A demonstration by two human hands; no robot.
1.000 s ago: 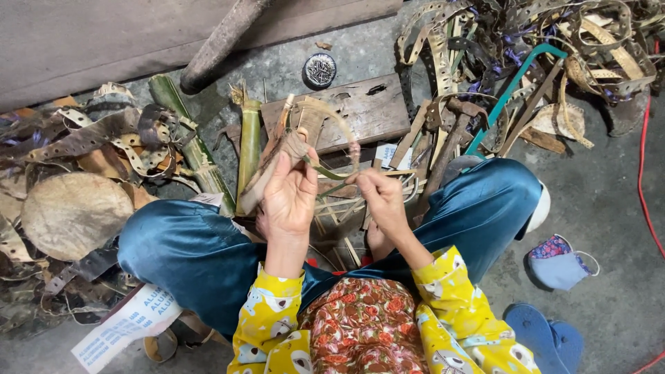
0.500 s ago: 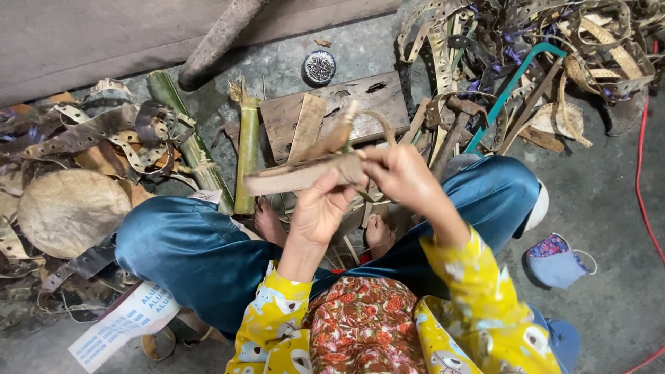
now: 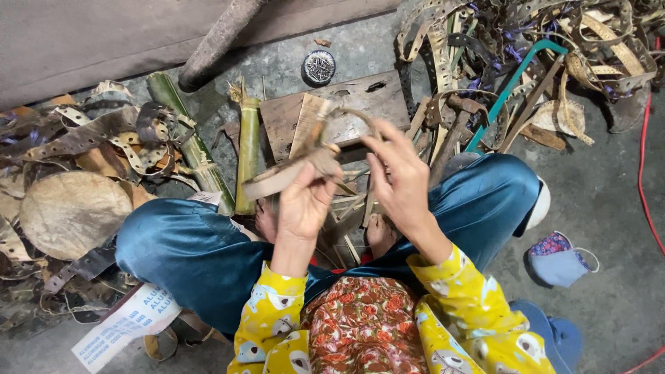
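The left hand (image 3: 303,201) is closed around a flat tan strip (image 3: 291,173), held just above the wooden board (image 3: 360,104). The right hand (image 3: 398,176) is half open, fingers spread, fingertips touching a thin curved band (image 3: 357,116) over the board. The board lies on a grey concrete floor (image 3: 609,208), with green bamboo stalks (image 3: 247,152) to its left and a heap of perforated strips (image 3: 526,41) to its right.

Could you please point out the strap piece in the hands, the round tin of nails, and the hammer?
strap piece (image 3: 284,176): head view, its flat left end.
round tin (image 3: 319,67): head view, its middle.
hammer (image 3: 454,131): head view, its handle.
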